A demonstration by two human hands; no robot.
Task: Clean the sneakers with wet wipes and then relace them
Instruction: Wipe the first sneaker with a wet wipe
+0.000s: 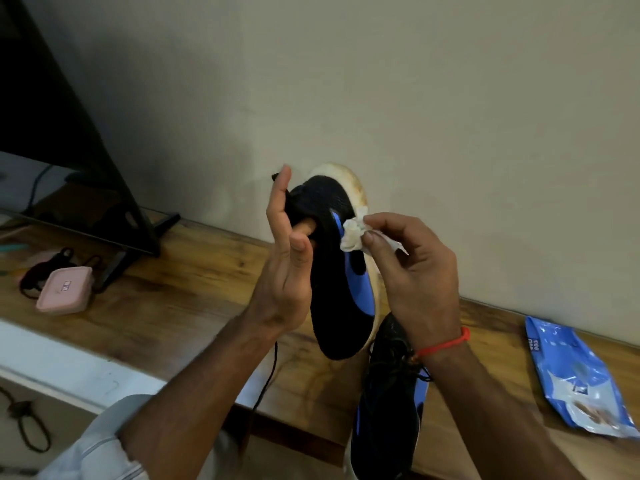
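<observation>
A black sneaker (337, 306) with a blue side stripe and a stained cream sole is held up in the air, toe up. My left hand (287, 268) holds it with the thumb hooked into its opening and the fingers stretched upward. My right hand (408, 268) pinches a crumpled white wet wipe (353, 233) against the blue stripe near the sole. The second sneaker (391, 410), black and blue with loose black laces, lies on the wooden table (180, 299) below my right wrist. A black lace (266, 379) hangs from the held shoe.
A blue wet wipe pack (575, 375) lies at the table's right. A pink case (65, 289) and a dark cord sit at the left near a black monitor stand (131, 230). A pale wall stands behind the table.
</observation>
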